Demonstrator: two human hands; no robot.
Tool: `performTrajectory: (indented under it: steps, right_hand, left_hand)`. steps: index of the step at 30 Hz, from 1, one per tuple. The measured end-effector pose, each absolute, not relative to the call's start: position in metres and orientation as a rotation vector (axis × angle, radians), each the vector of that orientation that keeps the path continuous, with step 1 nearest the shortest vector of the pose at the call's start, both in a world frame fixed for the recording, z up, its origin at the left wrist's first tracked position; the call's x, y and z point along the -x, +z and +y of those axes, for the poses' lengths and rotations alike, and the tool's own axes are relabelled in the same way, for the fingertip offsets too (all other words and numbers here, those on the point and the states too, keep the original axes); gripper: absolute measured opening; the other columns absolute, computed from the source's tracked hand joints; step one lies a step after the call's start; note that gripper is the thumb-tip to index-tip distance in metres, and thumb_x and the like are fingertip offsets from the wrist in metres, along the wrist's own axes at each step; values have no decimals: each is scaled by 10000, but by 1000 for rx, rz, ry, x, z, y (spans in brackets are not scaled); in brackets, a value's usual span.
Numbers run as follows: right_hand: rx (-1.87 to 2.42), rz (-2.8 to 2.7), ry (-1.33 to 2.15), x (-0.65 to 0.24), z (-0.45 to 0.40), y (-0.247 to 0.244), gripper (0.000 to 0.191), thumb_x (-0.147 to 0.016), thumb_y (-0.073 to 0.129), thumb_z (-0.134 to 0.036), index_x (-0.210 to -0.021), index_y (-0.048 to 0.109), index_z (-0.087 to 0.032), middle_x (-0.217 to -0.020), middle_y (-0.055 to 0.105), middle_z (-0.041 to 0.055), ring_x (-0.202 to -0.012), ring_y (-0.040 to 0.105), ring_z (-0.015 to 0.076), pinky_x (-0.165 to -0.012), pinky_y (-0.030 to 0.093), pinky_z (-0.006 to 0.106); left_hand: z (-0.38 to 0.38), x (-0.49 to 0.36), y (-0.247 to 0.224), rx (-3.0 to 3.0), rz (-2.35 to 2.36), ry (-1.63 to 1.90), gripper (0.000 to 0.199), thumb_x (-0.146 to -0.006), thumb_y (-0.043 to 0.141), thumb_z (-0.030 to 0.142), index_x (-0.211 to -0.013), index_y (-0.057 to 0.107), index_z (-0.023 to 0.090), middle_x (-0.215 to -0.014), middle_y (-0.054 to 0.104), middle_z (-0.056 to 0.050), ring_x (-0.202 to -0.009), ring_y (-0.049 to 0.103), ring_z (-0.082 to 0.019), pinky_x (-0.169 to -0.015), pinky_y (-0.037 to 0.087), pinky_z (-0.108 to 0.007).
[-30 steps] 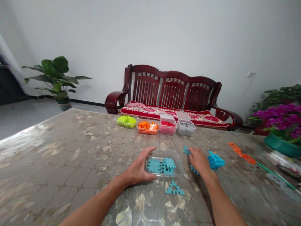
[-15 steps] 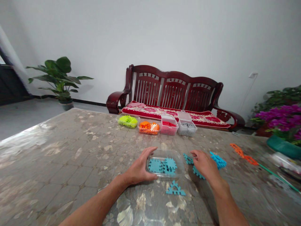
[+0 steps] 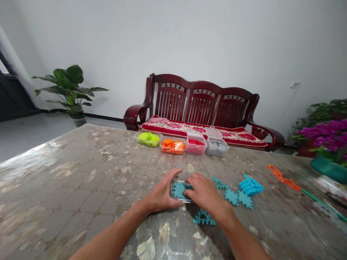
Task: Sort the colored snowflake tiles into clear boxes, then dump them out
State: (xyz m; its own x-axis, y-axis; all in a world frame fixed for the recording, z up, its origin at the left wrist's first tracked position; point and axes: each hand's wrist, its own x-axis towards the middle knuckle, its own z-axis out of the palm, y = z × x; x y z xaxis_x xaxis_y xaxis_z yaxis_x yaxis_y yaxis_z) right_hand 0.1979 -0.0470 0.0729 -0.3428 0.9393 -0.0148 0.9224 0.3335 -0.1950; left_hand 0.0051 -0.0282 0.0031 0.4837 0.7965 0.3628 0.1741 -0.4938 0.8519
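Observation:
My left hand (image 3: 164,191) curves around the left side of a clear plastic container (image 3: 187,202), thumb at the near edge and fingers at the far one. Flat teal toothed building pieces (image 3: 178,189) lie in it. Over the container's right half is my right hand (image 3: 204,193), its thumb and fingers pinching a darker-looking teal piece (image 3: 189,186), mostly hidden. A triangular teal piece (image 3: 204,217) rests on the table below the right wrist. To the right lie more teal pieces (image 3: 231,197) and a stack of brighter blue pieces (image 3: 251,186).
Across the table (image 3: 81,173) stand tubs of yellow-green pieces (image 3: 148,139), orange pieces (image 3: 173,147), red pieces (image 3: 195,142) and grey pieces (image 3: 217,144). At right are an orange linked shape (image 3: 283,177) on a green stick (image 3: 322,203) and a flower pot (image 3: 329,169). Behind is a wooden bench (image 3: 202,99).
My right hand has moved left from the loose teal pieces to over the container, with a teal piece in its fingers. My left hand keeps its hold on the container.

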Motion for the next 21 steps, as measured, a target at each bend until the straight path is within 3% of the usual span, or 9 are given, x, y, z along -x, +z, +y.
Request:
performTrajectory:
  steps: [12,21]
  right_hand:
    - [1748,-2427,417,-198,-39,68,192,-799,633,-260,-969,709,-212,-1020,694,51,-1020,599,212,-820,370,286]
    - [1575,-2123,643,-194,-37,57,185,-709,618,-153,-870,680,-218,-780,685,-17,-740,597,141,-657,363,244]
  left_hand:
    - [-28,-5,2,-1965,817,998,989,-629,853,278,-1474,342,232,-1457,413,-130,-1331,459,-330,-1139,392,-506]
    - [-28,-4,3,-1969,818,1004,981,-618,849,276,-1462,353,214,-1449,416,-126,-1352,426,-322,-1167,342,-487]
